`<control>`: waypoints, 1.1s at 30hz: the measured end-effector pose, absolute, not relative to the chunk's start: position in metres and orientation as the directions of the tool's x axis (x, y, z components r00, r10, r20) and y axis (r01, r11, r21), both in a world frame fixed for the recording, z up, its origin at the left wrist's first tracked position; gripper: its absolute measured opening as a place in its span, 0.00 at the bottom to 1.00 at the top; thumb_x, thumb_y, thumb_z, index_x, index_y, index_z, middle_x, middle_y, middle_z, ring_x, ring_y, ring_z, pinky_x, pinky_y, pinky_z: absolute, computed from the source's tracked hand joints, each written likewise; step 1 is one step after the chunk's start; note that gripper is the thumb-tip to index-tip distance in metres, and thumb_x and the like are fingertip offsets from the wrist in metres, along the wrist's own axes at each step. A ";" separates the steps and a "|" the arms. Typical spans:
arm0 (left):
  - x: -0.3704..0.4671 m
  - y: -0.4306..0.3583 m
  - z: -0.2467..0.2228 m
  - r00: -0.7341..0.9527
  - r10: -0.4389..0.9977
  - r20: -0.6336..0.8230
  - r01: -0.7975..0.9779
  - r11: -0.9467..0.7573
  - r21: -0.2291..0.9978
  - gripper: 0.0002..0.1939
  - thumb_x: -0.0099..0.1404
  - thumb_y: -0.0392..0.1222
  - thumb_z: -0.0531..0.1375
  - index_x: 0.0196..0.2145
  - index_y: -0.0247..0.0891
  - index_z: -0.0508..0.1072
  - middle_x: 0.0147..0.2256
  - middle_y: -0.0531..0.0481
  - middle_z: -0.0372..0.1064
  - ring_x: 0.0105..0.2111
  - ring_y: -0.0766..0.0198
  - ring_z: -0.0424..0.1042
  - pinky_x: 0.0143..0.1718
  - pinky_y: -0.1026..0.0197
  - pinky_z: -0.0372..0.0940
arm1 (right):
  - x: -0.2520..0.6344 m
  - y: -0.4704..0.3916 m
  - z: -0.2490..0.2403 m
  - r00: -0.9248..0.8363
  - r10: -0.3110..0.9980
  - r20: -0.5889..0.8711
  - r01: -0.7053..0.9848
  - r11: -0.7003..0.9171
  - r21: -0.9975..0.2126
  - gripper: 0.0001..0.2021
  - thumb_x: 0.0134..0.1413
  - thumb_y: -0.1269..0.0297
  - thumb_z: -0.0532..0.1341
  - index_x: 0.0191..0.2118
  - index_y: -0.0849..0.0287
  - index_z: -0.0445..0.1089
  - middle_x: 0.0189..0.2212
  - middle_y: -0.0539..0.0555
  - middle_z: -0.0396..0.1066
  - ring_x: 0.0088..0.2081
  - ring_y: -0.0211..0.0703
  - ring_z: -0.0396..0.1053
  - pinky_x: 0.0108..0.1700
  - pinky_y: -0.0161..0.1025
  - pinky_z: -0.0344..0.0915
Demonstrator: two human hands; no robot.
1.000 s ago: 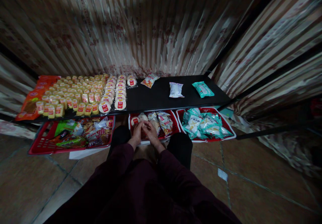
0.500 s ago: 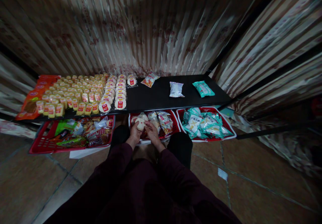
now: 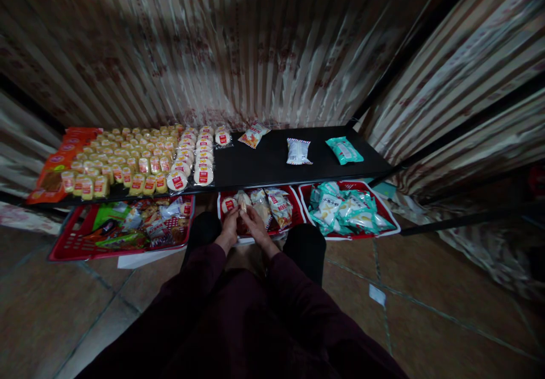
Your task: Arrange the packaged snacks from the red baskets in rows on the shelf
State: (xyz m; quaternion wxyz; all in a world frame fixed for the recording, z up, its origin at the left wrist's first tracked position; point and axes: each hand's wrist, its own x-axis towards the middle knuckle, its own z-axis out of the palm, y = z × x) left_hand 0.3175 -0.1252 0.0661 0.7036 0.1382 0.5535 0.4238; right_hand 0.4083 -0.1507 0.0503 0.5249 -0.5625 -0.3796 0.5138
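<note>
My left hand [image 3: 229, 226] and my right hand [image 3: 255, 226] meet over the front of the middle red basket [image 3: 296, 200]. Between their closed fingertips is a wrapped round rice cracker [image 3: 243, 201], turned nearly edge-on and partly covered by the fingers. Just left of it in the basket lies another round rice cracker [image 3: 229, 204] with a red label. To the right, white-and-red snack bags [image 3: 280, 207] fill the basket. On the black shelf [image 3: 255, 166] above, similar round rice crackers [image 3: 204, 175] stand in two rows, with a single one [image 3: 222, 135] at the back.
Many small yellow wrapped cakes [image 3: 137, 184] and an orange bag [image 3: 57, 163] occupy the shelf's left. Three separate packets, including a teal one [image 3: 344, 150], lie to the right. A left red basket [image 3: 70, 243] holds mixed snacks; the right basket [image 3: 388, 232] holds teal bags [image 3: 340, 211].
The rice cracker in my hands has turned from facing me to nearly edge-on. My hands have drawn closer together, and the labelled cracker to their left shows more clearly.
</note>
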 end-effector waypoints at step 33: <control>0.311 -0.124 0.070 -0.062 0.836 -0.545 -0.395 0.481 0.783 0.14 0.49 0.28 0.63 0.36 0.35 0.73 0.30 0.51 0.69 0.26 0.71 0.69 0.29 0.67 0.64 | 0.419 -0.142 0.022 0.459 0.806 -0.373 -0.488 -0.121 -0.864 0.20 0.33 0.52 0.68 0.34 0.60 0.72 0.31 0.53 0.77 0.32 0.44 0.73 0.37 0.40 0.70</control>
